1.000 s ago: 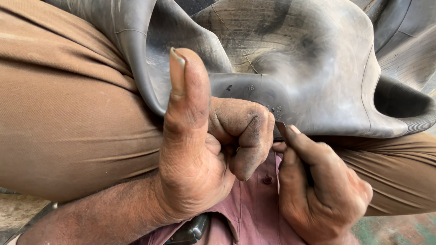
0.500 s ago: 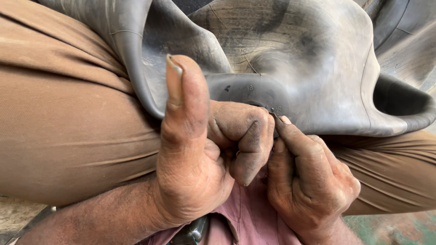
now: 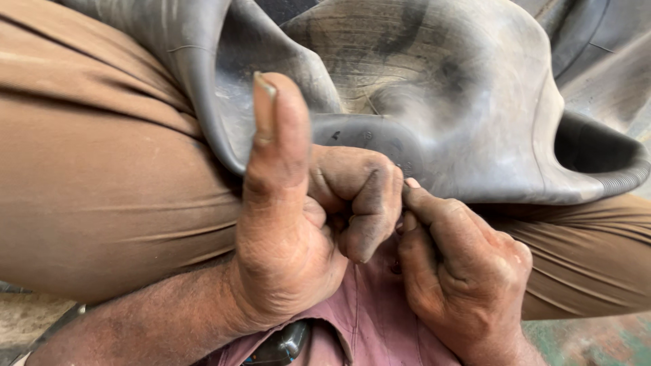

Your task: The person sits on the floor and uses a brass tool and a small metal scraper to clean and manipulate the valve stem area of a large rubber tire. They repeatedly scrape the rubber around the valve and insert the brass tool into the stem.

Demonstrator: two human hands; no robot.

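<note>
The grey rubber inner tube (image 3: pixel 434 115) lies slumped across the person's brown trousers (image 3: pixel 102 203); the left hand (image 3: pixel 305 224) curls its fingers on the tube's lower edge, thumb upright; the right hand (image 3: pixel 461 271) pinches beside them, possibly on something hidden.

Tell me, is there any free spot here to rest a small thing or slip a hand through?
Free: the broad brown trouser leg left of the left hand, and the lower leg right of the right hand. Crowded: where both hands' fingertips meet at the edge of the grey rubber inner tube, which drapes over the lap.
</note>
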